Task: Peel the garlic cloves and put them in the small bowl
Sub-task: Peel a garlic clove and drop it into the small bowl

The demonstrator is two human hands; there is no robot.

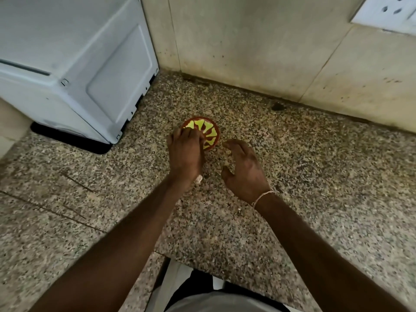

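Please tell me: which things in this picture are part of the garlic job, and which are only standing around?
Part of the job:
small round red bowl with yellow pattern
left hand, fingers over the bowl
right hand, holding nothing
pale garlic piece on the counter

Only standing around:
white metal appliance
white wall socket

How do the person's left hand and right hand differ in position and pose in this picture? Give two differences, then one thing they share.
The left hand reaches over the small bowl, fingertips inside its rim; the right hand hovers beside the bowl, above the counter. The left hand's fingers lie together; the right hand's are spread and loosely curled. The right wrist wears a thread bracelet; the left is bare. Both show their backs.
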